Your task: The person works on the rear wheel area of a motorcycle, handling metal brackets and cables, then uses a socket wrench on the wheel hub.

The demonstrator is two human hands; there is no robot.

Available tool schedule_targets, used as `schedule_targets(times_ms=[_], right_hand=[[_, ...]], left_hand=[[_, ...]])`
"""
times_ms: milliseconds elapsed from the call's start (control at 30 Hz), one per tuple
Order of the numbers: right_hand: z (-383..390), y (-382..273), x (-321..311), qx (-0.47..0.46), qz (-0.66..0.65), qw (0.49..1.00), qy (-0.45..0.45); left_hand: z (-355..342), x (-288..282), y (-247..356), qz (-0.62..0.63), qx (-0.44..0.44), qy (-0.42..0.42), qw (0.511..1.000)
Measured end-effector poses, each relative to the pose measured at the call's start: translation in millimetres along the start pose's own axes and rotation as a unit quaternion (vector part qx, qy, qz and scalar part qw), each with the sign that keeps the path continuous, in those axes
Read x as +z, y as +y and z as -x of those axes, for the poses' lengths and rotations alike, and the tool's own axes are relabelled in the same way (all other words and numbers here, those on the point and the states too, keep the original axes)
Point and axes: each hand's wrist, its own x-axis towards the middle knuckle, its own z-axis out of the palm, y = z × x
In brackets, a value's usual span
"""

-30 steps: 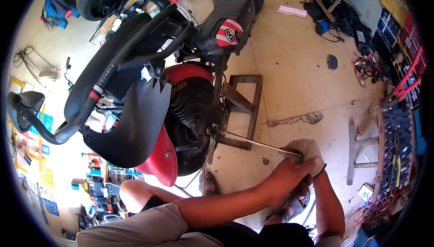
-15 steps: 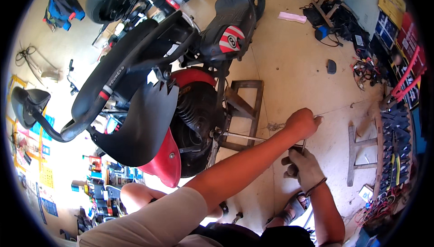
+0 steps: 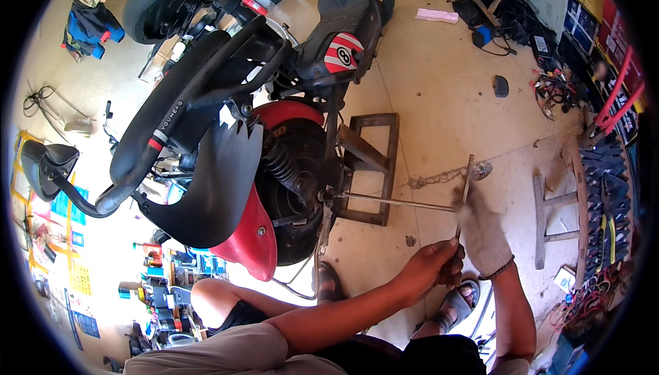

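Observation:
A long metal T-handle wrench (image 3: 405, 203) reaches from the rear wheel's axle (image 3: 325, 198) out to the right, where its crossbar stands across the rod. My bare left hand (image 3: 439, 264) is closed around the near end of the crossbar. Next to it, my right hand (image 3: 486, 234), in a pale work glove, is up against the crossbar's middle; its fingers are smeared by motion. The wheel (image 3: 302, 162) belongs to a red and black scooter with a black seat (image 3: 165, 100) and a red fender (image 3: 250, 238). The wrench's far tip is hidden at the axle.
A metal stand frame (image 3: 391, 142) is on the floor beside the wheel. At right lie a second frame (image 3: 540, 227), tangled wires (image 3: 552, 90) and a rack of dark tools (image 3: 604, 203). A loose tyre (image 3: 154, 8) lies at the back left. My sandalled foot (image 3: 456, 303) is below the wrench.
My left hand has moved from the crossbar's far side down to its near end. My gloved right hand has shifted up and forward along it. The crossbar is now in plain sight.

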Motion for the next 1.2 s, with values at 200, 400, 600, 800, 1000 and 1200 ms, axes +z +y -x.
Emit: schedule_targets(times_ms=[200, 400, 600, 800, 1000, 1200], right_hand=[[-43.4, -2.9, -24.0, -0.399, 0.339, 0.852, -0.031], [-54.4, 48.4, 16.5, -0.267, 0.131, 0.943, -0.148], [-48.1, 47.5, 24.0, -0.153, 0.043, 0.982, -0.101], [-52.5, 74.6, 29.9, -0.213, 0.093, 0.970, -0.076], [-36.4, 80.0, 55.6, -0.022, 0.130, 0.982, -0.138], [-54.1, 50.8, 47.1, 0.101, -0.085, 0.986, -0.106]], left_hand=[[1.4, 3.1, 1.6, -0.021, -0.056, 0.036, 0.998], [13.7, 37.5, 52.1, 0.000, -0.122, 0.073, 0.990], [16.2, 46.7, 51.2, -0.578, 0.158, 0.189, 0.778], [-18.1, 39.4, 55.9, -0.595, 0.562, 0.229, 0.526], [-75.3, 41.6, 108.5, -0.645, 0.358, 0.213, 0.641], [-73.5, 38.5, 112.5, -0.615, 0.365, 0.193, 0.671]])
